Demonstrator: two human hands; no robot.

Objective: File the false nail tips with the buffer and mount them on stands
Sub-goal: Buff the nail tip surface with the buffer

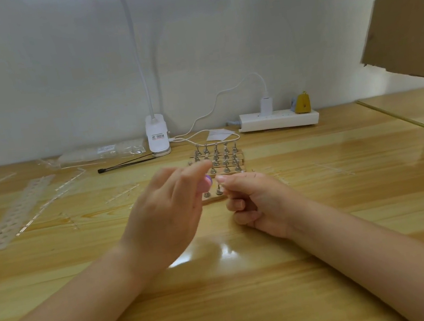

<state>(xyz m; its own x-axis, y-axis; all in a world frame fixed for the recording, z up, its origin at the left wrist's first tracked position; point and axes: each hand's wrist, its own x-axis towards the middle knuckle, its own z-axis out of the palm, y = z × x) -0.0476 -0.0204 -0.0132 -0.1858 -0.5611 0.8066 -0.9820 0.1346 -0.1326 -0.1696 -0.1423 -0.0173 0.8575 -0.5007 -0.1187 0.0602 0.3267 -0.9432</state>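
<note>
As the view ran from near edge to far wall, the parts were placed by clock face around the two hands at centre.

Table (254,305): glossy wood, bearing both forearms, which gave the fine work a steady rest.

Left hand (168,208): just toward 9 o'clock of centre, fingers curled round a pink and purple buffer (206,184), of which only the end showed past the fingers; it was held at the level of the right fingertips, apparently so the filing face could meet the tip.

Right hand (255,203): just toward 3 o'clock, thumb and forefinger pinched together at their ends, the other fingers curled into the palm. What they pinched was too small and pale to make out; judged from the task, a false nail tip.

Stands (217,159): toward 12 o'clock, just beyond the hands, rows of small metal posts on wooden bases (245,167), kept close so a filed tip could be mounted with a short reach. Whether the posts carried tips could not be told.

Strips (18,214): at 9 o'clock, well apart, pale strips and clear wrappers, probably the supply of tips.

Lamp (157,135): at 12 o'clock, far, clipped base with neck rising overhead to light the work.

Power strip (279,120): at 1 o'clock against the wall, feeding the lamp's cable.
</note>
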